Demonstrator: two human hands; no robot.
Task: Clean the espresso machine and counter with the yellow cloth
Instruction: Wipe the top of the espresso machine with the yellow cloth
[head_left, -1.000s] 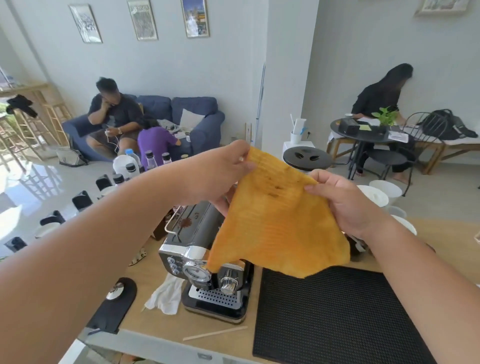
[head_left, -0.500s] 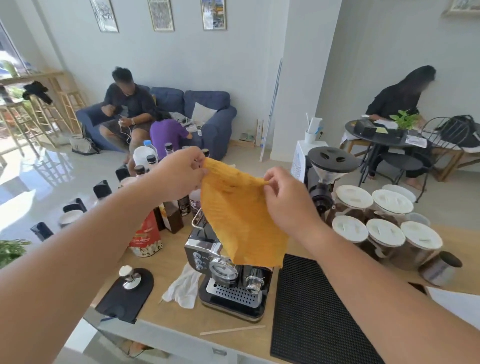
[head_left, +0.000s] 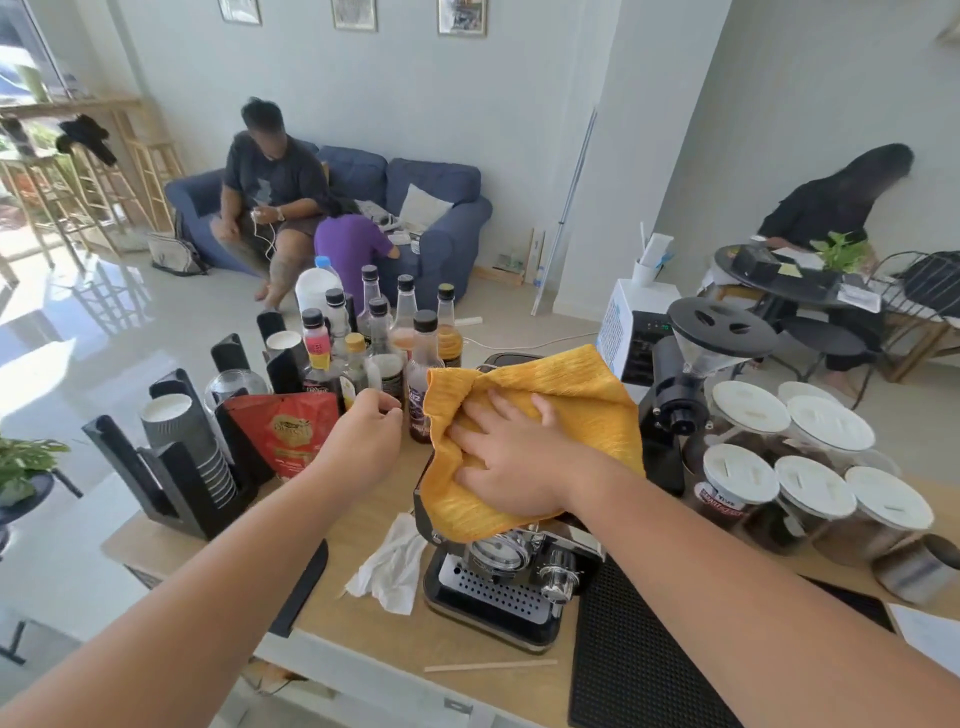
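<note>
The yellow cloth (head_left: 566, 395) lies spread over the top of the espresso machine (head_left: 498, 587), hiding most of the top. My right hand (head_left: 511, 460) rests flat on the cloth with fingers spread, pressing it onto the machine. My left hand (head_left: 363, 436) hovers just left of the cloth, fingers loosely curled and holding nothing. The machine's gauge, knob and perforated drip tray show below the cloth, at the front of the wooden counter (head_left: 395, 639).
Several syrup bottles (head_left: 384, 338) and a red pouch (head_left: 285, 431) stand left of the machine. A crumpled white tissue (head_left: 392, 564) lies beside it. A black grinder (head_left: 691, 384), lidded jars (head_left: 779, 467) and a black rubber mat (head_left: 644, 665) are on the right. Cup holders (head_left: 182, 457) sit far left.
The cloth was held up in the air by both hands; now it lies on the machine's top under my right hand, and my left hand has let go.
</note>
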